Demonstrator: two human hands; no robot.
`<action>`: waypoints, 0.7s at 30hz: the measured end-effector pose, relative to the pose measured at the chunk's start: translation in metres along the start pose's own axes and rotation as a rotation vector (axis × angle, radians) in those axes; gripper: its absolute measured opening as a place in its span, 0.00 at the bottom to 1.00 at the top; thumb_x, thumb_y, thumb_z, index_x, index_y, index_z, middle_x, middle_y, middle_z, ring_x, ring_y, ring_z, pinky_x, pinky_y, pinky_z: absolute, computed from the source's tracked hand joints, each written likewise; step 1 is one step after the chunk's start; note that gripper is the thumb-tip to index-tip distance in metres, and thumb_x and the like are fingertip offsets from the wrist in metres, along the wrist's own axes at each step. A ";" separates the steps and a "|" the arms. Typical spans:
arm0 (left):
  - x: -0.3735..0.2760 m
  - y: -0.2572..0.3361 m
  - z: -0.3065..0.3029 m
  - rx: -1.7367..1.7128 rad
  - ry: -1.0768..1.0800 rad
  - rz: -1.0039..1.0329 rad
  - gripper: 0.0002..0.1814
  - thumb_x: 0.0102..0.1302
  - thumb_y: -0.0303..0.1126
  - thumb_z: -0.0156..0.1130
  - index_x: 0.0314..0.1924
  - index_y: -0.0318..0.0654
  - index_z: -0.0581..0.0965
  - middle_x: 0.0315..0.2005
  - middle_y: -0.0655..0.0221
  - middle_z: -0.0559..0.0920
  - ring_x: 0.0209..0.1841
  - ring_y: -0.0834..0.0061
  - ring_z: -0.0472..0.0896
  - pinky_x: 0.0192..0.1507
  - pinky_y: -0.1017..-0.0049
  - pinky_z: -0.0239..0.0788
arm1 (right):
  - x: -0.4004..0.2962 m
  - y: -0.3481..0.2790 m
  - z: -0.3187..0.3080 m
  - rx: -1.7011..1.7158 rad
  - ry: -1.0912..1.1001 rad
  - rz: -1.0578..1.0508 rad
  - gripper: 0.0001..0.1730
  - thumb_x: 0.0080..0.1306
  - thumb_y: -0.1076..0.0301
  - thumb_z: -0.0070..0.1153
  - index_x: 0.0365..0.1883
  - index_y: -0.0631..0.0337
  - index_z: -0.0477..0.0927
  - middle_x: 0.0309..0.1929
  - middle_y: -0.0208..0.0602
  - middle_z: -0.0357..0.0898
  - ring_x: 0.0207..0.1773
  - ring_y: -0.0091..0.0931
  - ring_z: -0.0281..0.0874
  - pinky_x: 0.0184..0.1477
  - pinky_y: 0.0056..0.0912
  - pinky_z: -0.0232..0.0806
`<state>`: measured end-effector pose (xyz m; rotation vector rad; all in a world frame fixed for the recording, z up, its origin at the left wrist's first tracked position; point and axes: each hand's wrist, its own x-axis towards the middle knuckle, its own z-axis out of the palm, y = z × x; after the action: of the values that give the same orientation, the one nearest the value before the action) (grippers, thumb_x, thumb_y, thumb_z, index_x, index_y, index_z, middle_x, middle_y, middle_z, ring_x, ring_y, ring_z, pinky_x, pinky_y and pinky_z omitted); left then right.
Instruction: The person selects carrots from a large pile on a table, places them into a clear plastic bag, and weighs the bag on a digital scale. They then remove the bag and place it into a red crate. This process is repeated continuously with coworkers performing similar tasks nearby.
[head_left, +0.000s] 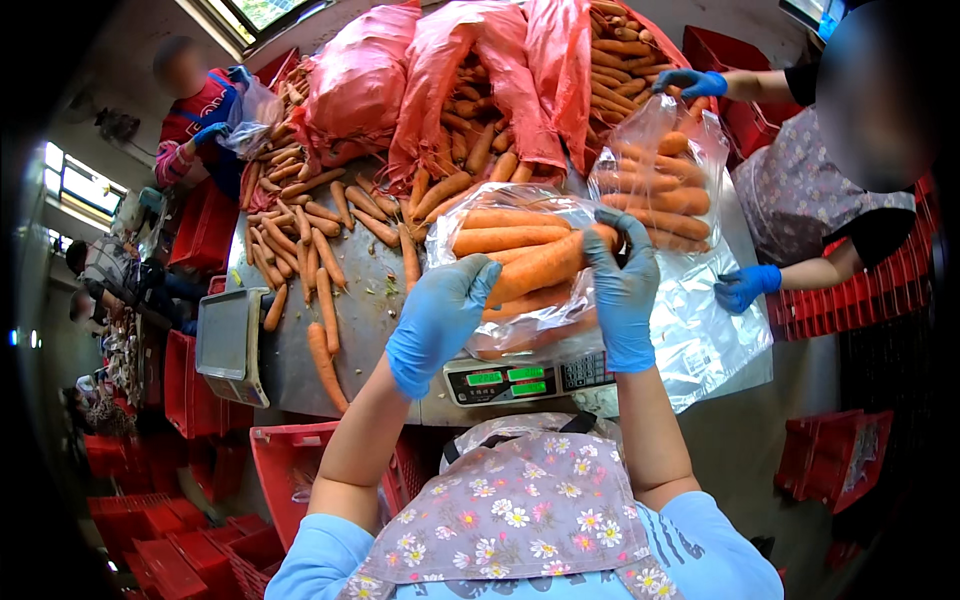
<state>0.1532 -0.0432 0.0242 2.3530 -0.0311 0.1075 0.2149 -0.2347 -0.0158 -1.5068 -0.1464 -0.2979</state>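
A large carrot (536, 268) is held between my two blue-gloved hands, over a clear plastic bag (487, 196) of carrots. My left hand (444, 319) grips its lower left end, thumb and fingers together. Around its upper right end close the fingers of my right hand (626, 289). The bag lies on a digital weighing scale (499, 382) with lit green displays; its plate is hidden under the bag. Loose carrots (324, 300) lie left of the bag on the metal table (375, 315).
Pink mesh sacks (364, 82) of carrots stand at the back. At right, a co-worker's gloved hands hold a second carrot bag (660, 176) and touch flat plastic bags (701, 330). Another scale (225, 337) sits left. Red crates (292, 465) surround the table; another person stands back left.
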 end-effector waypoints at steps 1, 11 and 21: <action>0.005 -0.005 -0.001 0.052 0.002 0.012 0.17 0.68 0.42 0.50 0.37 0.32 0.76 0.27 0.54 0.78 0.29 0.65 0.76 0.36 0.72 0.67 | 0.003 0.005 -0.003 0.008 0.023 0.001 0.15 0.61 0.69 0.57 0.45 0.67 0.75 0.41 0.36 0.76 0.42 0.22 0.72 0.47 0.23 0.66; 0.059 -0.091 0.016 0.364 0.177 0.251 0.11 0.63 0.40 0.55 0.31 0.42 0.79 0.27 0.58 0.80 0.29 0.55 0.78 0.29 0.63 0.70 | 0.005 0.015 -0.045 -0.098 0.109 0.019 0.15 0.69 0.68 0.46 0.52 0.65 0.72 0.35 0.33 0.79 0.39 0.18 0.74 0.42 0.17 0.64; 0.069 -0.091 0.002 0.125 0.365 0.243 0.08 0.62 0.34 0.57 0.34 0.36 0.78 0.25 0.58 0.78 0.28 0.60 0.77 0.32 0.69 0.68 | -0.007 0.036 -0.109 1.536 0.312 0.962 0.18 0.68 0.66 0.42 0.50 0.70 0.71 0.32 0.36 0.74 0.22 0.15 0.60 0.23 0.16 0.57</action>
<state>0.2267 0.0200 -0.0353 2.4098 -0.1349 0.6717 0.2090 -0.3409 -0.0595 0.1095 0.5087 0.3430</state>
